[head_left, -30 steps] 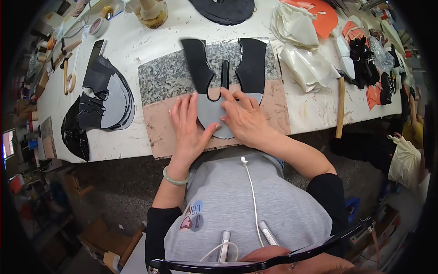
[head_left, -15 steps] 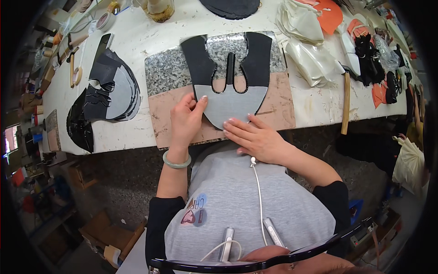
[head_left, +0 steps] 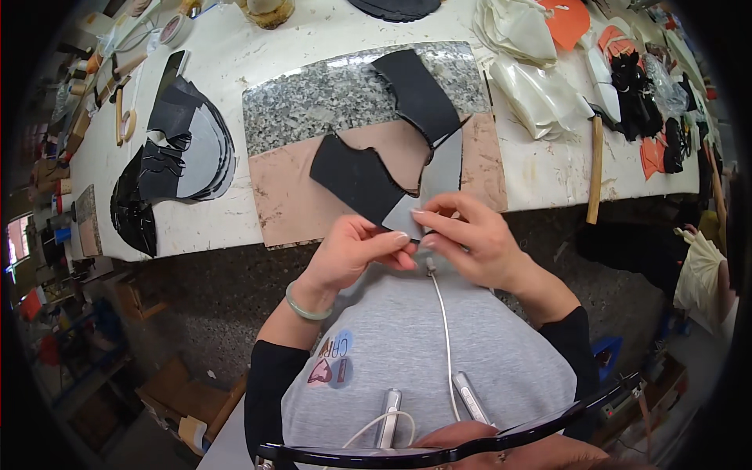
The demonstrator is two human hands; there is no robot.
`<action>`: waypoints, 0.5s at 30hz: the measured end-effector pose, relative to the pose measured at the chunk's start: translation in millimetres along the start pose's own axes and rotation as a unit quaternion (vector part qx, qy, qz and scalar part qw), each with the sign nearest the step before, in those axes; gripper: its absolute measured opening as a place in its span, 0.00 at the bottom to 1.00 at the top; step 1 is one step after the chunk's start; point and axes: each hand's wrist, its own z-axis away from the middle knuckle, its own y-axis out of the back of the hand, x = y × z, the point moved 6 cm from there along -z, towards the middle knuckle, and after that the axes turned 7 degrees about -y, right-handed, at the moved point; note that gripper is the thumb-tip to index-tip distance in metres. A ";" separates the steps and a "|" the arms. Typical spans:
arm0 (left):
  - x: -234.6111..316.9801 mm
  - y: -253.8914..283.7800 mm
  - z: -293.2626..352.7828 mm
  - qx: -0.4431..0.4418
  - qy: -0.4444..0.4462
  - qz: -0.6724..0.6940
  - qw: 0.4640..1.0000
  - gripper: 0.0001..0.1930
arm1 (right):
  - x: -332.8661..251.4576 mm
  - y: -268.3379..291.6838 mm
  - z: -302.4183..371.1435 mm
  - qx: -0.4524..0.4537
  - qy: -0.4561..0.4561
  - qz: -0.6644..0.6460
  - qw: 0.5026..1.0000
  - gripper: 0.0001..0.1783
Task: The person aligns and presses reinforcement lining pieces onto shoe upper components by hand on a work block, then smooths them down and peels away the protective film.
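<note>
A black shoe upper (head_left: 352, 174) with a grey toe section lies turned and partly bent on the pinkish board. Its two black wings spread away from me, one to the left and one toward the far side. My left hand (head_left: 356, 252) pinches the near edge of the grey section between thumb and fingers. Close beside it, my right hand (head_left: 474, 243) grips the same edge from the right, thumb and index finger together. The fingers cover part of that edge.
Beneath the upper are the pinkish board (head_left: 282, 204) and a speckled stone slab (head_left: 290, 110). Stacked black and grey pieces (head_left: 211, 157) lie to the left. A wooden-handled hammer (head_left: 595, 172) and white plastic bags (head_left: 536, 98) are on the right.
The upper has turned clockwise and bent out of its flat, upright position. Both hands have come together at its near edge; the right hand has gone from lying flat to pinching.
</note>
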 end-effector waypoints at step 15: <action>-27.4 23.5 17.9 0.054 0.011 -0.027 0.998 0.15 | -8.8 -24.3 -3.9 -0.093 0.128 0.118 0.980 0.14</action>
